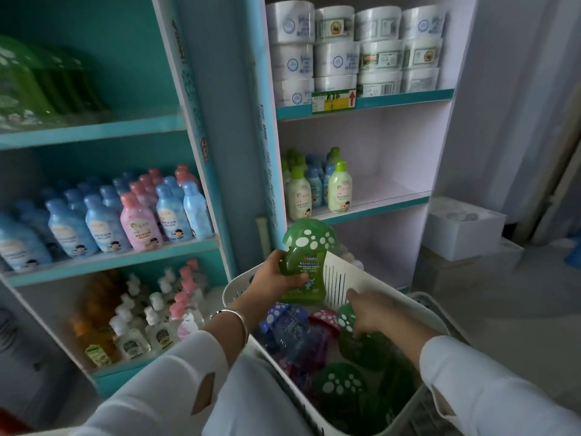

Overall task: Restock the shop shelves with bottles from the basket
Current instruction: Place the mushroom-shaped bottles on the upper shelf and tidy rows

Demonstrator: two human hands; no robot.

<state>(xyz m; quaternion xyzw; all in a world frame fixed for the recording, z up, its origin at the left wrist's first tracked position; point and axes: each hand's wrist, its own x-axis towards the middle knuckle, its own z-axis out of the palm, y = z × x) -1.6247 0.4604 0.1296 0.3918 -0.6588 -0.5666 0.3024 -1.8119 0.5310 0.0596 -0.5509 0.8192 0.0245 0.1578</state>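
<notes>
Raised forward, the left hand (276,273) grips a green bottle (305,262); the right hand (374,313), lower and palm down, curls over a second bottle (347,324)

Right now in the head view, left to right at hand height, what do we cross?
Shelved pump bottles → left hand → green mushroom-cap bottle it grips → right hand, gripping a second green bottle in the basket → white box. Blue-capped bottle and red-capped bottle omitted: they overlap the hands.
</notes>
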